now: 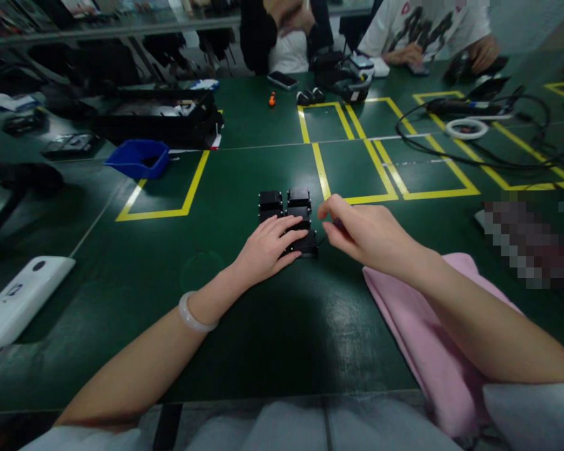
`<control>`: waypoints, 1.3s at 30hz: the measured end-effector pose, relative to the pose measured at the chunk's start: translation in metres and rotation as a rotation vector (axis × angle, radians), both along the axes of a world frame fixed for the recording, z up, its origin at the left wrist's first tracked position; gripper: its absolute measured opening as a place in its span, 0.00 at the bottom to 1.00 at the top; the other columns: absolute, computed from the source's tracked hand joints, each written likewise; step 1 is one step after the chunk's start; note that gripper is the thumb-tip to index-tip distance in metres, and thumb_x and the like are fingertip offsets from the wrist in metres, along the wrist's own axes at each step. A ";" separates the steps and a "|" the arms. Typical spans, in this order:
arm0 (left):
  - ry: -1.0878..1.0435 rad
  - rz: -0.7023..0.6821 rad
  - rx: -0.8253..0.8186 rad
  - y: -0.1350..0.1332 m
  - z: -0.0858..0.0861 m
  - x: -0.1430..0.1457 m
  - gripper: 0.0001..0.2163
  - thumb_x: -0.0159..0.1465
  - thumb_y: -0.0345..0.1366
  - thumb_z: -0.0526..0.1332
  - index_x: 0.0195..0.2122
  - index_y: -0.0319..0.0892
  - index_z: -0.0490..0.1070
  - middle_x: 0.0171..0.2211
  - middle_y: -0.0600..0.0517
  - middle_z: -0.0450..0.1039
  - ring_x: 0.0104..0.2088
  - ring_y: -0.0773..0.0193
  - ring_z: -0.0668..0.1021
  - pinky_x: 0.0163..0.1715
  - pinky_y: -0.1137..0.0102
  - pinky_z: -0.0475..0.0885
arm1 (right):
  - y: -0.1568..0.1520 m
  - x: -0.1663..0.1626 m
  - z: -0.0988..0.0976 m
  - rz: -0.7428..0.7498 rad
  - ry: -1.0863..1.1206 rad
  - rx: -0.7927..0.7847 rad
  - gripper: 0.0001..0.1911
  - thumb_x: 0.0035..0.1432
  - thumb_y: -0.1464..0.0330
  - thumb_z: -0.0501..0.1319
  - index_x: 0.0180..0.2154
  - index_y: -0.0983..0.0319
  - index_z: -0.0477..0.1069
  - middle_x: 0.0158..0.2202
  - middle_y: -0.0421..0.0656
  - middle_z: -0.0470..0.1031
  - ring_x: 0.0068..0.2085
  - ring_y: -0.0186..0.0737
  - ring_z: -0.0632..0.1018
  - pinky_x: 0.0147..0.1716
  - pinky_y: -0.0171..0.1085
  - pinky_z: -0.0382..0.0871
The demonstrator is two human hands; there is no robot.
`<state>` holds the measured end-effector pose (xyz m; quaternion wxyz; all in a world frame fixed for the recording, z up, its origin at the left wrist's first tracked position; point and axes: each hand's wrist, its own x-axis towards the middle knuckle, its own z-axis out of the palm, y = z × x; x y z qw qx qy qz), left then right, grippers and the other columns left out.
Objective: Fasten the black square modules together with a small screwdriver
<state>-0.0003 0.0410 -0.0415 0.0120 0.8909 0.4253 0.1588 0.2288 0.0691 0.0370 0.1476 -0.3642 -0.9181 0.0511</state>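
Observation:
Several small black box-shaped parts stand close together in two columns on the green table, with small bright spots along their sides. My left hand lies over the nearer parts, its fingers stretched and spread across their tops, and hides some of them. Just to the right, my right hand is closed in a pinch. Between its fingers is a small dark tool with a thin shaft that points at the nearest right part. Most of this tool is hidden by the hand, so its kind is unclear.
A pink cloth lies under my right forearm. Left are a white device, a blue bin and a black tray. Black cables lie at the back right. Two people sit across the table, marked with yellow tape.

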 end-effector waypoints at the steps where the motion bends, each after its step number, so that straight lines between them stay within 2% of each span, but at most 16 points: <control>1: -0.001 0.000 0.001 0.000 0.000 0.000 0.18 0.68 0.39 0.56 0.58 0.43 0.64 0.63 0.44 0.60 0.64 0.54 0.63 0.63 0.53 0.57 | 0.000 0.000 0.000 0.001 -0.004 0.001 0.12 0.65 0.63 0.49 0.45 0.62 0.64 0.27 0.38 0.73 0.26 0.36 0.74 0.24 0.33 0.51; 4: -0.005 0.001 -0.002 0.000 0.000 0.000 0.18 0.68 0.39 0.56 0.59 0.44 0.63 0.64 0.45 0.59 0.64 0.54 0.63 0.63 0.53 0.57 | 0.001 0.000 -0.001 -0.004 -0.034 0.011 0.15 0.67 0.60 0.48 0.42 0.62 0.65 0.24 0.38 0.71 0.26 0.37 0.74 0.24 0.33 0.51; 11: -0.018 -0.001 -0.005 0.000 0.000 0.000 0.17 0.68 0.38 0.56 0.57 0.43 0.64 0.63 0.44 0.60 0.64 0.54 0.63 0.64 0.52 0.57 | -0.001 0.000 0.000 -0.003 0.005 0.007 0.11 0.64 0.67 0.49 0.46 0.63 0.63 0.27 0.38 0.73 0.25 0.34 0.72 0.23 0.33 0.51; 17: -0.027 -0.002 -0.008 0.000 0.000 0.000 0.18 0.68 0.38 0.56 0.58 0.44 0.63 0.63 0.44 0.60 0.63 0.54 0.63 0.63 0.51 0.57 | 0.000 0.001 0.000 0.001 -0.027 -0.003 0.14 0.67 0.60 0.47 0.43 0.62 0.65 0.25 0.38 0.72 0.26 0.37 0.73 0.24 0.33 0.50; 23: -0.041 -0.002 -0.009 0.000 0.000 0.000 0.17 0.68 0.38 0.56 0.57 0.44 0.65 0.63 0.44 0.60 0.63 0.54 0.63 0.63 0.51 0.57 | -0.001 0.000 0.000 -0.008 0.004 0.001 0.11 0.65 0.66 0.48 0.46 0.62 0.63 0.29 0.39 0.75 0.26 0.35 0.73 0.24 0.33 0.51; 28: -0.031 -0.001 -0.014 0.000 0.000 0.000 0.18 0.68 0.38 0.56 0.58 0.44 0.64 0.63 0.44 0.60 0.63 0.53 0.63 0.63 0.51 0.57 | 0.000 0.000 0.000 -0.005 -0.026 0.007 0.14 0.66 0.60 0.48 0.43 0.62 0.65 0.25 0.39 0.73 0.27 0.37 0.74 0.25 0.33 0.50; 34: -0.012 -0.001 -0.010 0.000 0.000 0.000 0.17 0.68 0.39 0.55 0.57 0.43 0.64 0.63 0.44 0.60 0.64 0.54 0.63 0.64 0.52 0.57 | 0.000 -0.001 0.000 -0.020 -0.008 -0.005 0.12 0.65 0.65 0.48 0.46 0.62 0.63 0.28 0.39 0.74 0.26 0.35 0.73 0.24 0.32 0.50; 39: -0.020 -0.001 -0.021 0.000 0.001 0.000 0.18 0.68 0.39 0.55 0.59 0.44 0.63 0.64 0.44 0.60 0.64 0.53 0.63 0.63 0.51 0.57 | 0.001 0.000 0.000 -0.004 -0.020 -0.008 0.13 0.66 0.61 0.48 0.44 0.62 0.64 0.26 0.39 0.73 0.26 0.36 0.73 0.24 0.32 0.50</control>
